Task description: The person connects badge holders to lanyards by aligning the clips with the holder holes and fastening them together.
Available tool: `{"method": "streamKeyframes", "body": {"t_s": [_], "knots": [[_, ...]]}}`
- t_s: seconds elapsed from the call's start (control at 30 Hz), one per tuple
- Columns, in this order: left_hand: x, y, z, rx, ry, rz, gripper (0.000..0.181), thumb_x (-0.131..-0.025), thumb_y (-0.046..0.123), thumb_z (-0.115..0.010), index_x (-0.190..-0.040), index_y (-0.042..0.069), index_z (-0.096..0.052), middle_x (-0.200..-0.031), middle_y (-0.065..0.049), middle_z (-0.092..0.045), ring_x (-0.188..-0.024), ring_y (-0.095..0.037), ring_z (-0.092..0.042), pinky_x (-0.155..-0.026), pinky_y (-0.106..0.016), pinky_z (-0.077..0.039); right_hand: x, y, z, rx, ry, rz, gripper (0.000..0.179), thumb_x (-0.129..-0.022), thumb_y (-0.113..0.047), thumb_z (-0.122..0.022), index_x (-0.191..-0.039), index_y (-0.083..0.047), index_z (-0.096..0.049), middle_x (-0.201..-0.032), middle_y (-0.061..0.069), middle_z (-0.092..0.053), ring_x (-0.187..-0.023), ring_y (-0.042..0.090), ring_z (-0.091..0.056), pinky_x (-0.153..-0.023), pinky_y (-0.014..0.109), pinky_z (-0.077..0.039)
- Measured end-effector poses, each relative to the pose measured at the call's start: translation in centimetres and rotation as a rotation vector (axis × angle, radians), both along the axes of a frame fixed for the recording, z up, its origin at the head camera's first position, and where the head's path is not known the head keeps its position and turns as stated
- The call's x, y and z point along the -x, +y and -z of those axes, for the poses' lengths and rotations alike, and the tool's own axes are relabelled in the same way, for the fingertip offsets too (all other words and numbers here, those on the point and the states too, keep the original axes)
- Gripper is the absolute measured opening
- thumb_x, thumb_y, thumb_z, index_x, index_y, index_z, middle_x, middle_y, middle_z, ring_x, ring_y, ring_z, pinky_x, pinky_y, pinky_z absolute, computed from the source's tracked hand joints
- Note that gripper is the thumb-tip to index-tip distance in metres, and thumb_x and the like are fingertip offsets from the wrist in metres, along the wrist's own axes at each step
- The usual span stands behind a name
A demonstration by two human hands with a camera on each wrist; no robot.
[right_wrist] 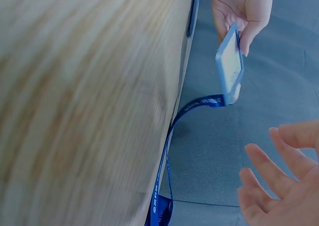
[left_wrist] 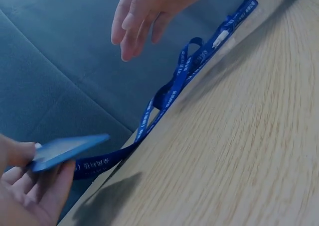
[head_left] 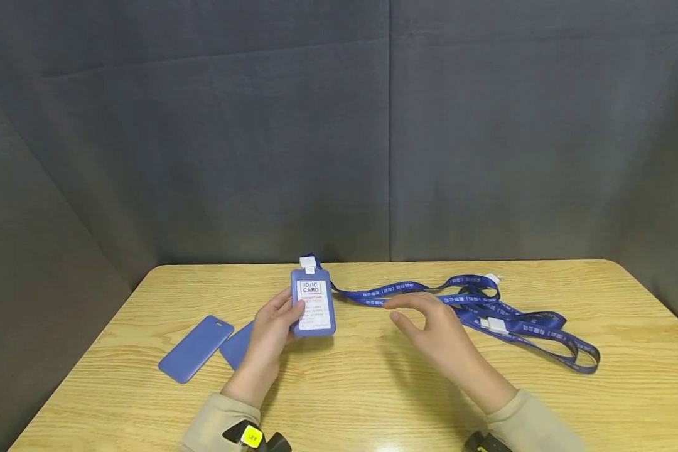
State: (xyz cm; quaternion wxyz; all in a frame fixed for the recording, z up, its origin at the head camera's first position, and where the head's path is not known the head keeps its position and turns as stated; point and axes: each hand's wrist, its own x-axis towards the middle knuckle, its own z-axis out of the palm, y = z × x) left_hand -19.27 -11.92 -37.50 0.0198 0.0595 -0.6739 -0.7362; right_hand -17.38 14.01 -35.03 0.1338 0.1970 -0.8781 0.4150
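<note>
Above tabletop [head_left: 361, 383], left grip [head_left: 268, 333] pinches badge holder [head_left: 316, 304] at left edge; right grip [head_left: 443, 333] relaxed.

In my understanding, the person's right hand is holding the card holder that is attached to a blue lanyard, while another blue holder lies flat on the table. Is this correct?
Not quite: the head view shows the left hand holding the card holder attached to a blue lanyard, while another blue holder lies flat on the table.
</note>
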Motion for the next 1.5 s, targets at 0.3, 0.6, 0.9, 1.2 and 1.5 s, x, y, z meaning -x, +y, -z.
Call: {"method": "streamKeyframes", "body": {"t_s": [0.3,0.6,0.9,1.2,1.5], "knots": [[0.0,0.0,0.3,0.012,-0.015,0.1,0.056,-0.098,0.0,-0.054,-0.15,-0.003,-0.035,-0.148,-0.021,-0.045,-0.106,-0.019,-0.064,-0.081,-0.029,-0.054,0.0,0.0,0.2,-0.013,0.003,0.008,0.02,-0.094,-0.01,-0.068,-0.113,-0.011,-0.073,-0.122,0.008,-0.067,-0.121,0.033,-0.056,-0.103,0.055,-0.04],[0.0,-0.2,0.5,0.014,-0.006,0.13,0.058,-0.099,-0.002,-0.049,-0.151,-0.008,-0.026,-0.153,-0.027,-0.033,-0.13,-0.035,-0.049,-0.092,-0.038,-0.051,-0.1,-0.2,0.4,-0.033,0.012,0.013,0.021,-0.094,-0.011,-0.068,-0.115,-0.012,-0.072,-0.122,0.008,-0.067,-0.122,0.033,-0.056,-0.102,0.055,-0.04],[0.3,-0.4,1.1,0.061,0.024,0.143,0.055,-0.101,-0.003,-0.047,-0.151,-0.01,-0.025,-0.151,-0.027,-0.035,-0.132,-0.037,-0.046,-0.097,-0.039,-0.049,-0.2,-0.3,0.3,-0.042,0.002,0.011,0.02,-0.095,-0.012,-0.068,-0.115,-0.014,-0.072,-0.121,0.004,-0.067,-0.122,0.031,-0.056,-0.102,0.055,-0.04],[1.3,-0.6,-0.2,0.0,0.007,0.065,0.056,-0.098,-0.005,-0.048,-0.151,-0.007,-0.029,-0.148,-0.023,-0.044,-0.12,-0.03,-0.058,-0.086,-0.029,-0.053,-0.3,-0.4,0.2,-0.051,0.023,0.005,0.019,-0.094,-0.01,-0.069,-0.112,-0.015,-0.073,-0.121,0.007,-0.067,-0.121,0.033,-0.056,-0.102,0.055,-0.041],[3.8,-1.1,-0.4,0.082,-0.056,0.05,0.055,-0.098,-0.005,-0.046,-0.151,-0.006,-0.031,-0.147,-0.022,-0.046,-0.117,-0.029,-0.06,-0.088,-0.031,-0.052,-0.3,-0.6,0.3,-0.067,0.018,0.011,0.018,-0.094,-0.011,-0.068,-0.112,-0.015,-0.073,-0.121,0.006,-0.067,-0.12,0.032,-0.057,-0.101,0.054,-0.042]]}}
